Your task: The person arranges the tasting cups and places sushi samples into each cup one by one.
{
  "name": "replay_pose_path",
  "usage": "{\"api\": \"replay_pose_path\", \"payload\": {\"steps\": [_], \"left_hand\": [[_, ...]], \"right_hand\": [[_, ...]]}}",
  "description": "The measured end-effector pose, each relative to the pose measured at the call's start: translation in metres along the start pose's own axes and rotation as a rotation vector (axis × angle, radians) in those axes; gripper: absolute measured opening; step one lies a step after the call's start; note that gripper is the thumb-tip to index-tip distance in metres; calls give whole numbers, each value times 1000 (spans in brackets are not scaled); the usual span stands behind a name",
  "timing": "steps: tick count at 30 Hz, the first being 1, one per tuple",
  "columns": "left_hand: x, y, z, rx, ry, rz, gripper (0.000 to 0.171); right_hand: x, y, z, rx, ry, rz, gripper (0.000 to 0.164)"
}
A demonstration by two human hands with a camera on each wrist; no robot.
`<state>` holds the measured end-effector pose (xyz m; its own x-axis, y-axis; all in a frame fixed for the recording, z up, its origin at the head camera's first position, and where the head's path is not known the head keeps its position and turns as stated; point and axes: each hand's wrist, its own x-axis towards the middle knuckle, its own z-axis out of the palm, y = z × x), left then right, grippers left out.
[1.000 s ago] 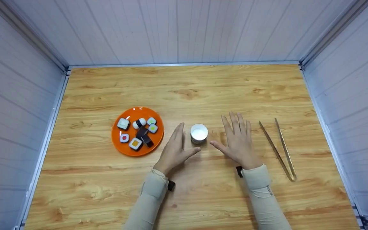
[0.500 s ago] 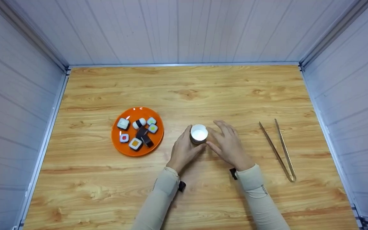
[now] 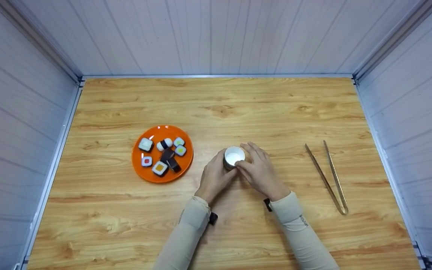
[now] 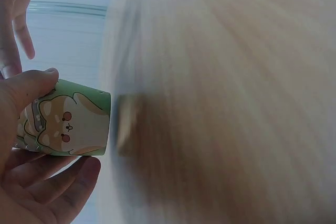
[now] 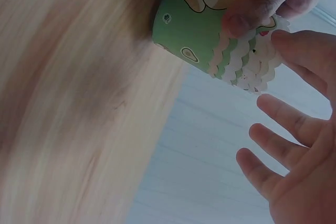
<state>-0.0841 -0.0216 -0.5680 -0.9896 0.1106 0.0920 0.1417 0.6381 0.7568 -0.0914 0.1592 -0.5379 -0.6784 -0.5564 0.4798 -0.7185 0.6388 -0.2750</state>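
The head view looks down into a single white mouth, but the right wrist view shows a stack of cups (image 5: 226,51), several scalloped rims (image 5: 239,69) nested one above another. The cups stand upright on or just above the table (image 3: 216,112), right of the plate (image 3: 166,134); whether the base touches the wood I cannot tell. The left hand (image 3: 214,178) holds them, thumb on one side and fingers curled round the other, most plainly in the left wrist view, which alone shows a dog drawing (image 4: 68,124). The right hand (image 3: 261,174) has its thumb at the rim; only its own wrist view shows three fingers spread wide and apart from the cups. Only the head view shows the sushi (image 3: 159,168) on the orange plate and the tongs (image 3: 335,176), splayed at far right.
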Motion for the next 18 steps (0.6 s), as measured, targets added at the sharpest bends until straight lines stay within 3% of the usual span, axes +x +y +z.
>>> {"api": "replay_pose_path", "payload": {"steps": [13, 18], "left_hand": [[-4, 1, -7, 18, 24, 34, 66], [-7, -1, -9, 25, 33, 32, 66]], "right_hand": [[5, -6, -4, 8, 30, -36, 9], [10, -10, -11, 52, 82, -67, 11]]}}
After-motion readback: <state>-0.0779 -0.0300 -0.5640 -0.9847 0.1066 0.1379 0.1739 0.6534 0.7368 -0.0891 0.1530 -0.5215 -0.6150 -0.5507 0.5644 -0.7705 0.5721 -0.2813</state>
